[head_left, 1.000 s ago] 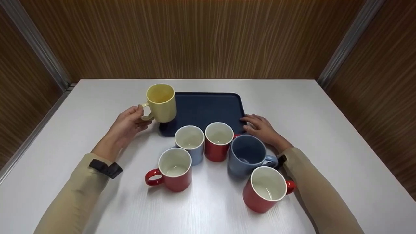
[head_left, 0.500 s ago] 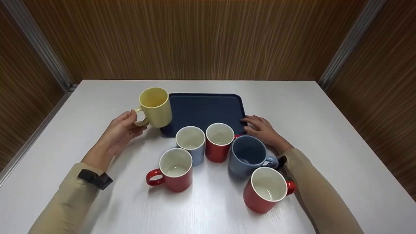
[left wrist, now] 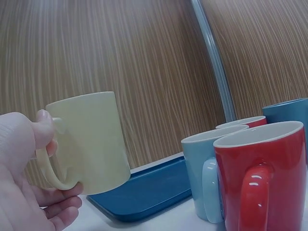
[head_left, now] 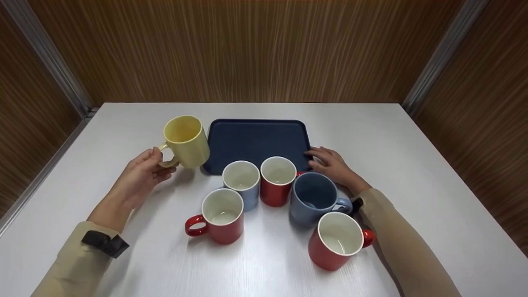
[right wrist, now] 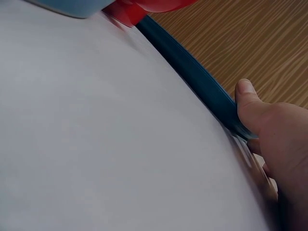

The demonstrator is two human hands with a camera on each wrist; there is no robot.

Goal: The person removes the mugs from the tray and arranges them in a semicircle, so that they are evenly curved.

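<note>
Left hand [head_left: 138, 175], left of centre in the head view: fingers curled round the handle of the pale yellow ceramic mug [head_left: 186, 141], held tilted, just left of the dark blue rectangular plastic tray [head_left: 258, 140]. Right hand [head_left: 332, 163], right of centre: fingers relaxed, touching the tray's right edge. Lower middle, on the white table [head_left: 412, 165]: red, light blue and grey-blue mugs clustered before the tray.
</note>
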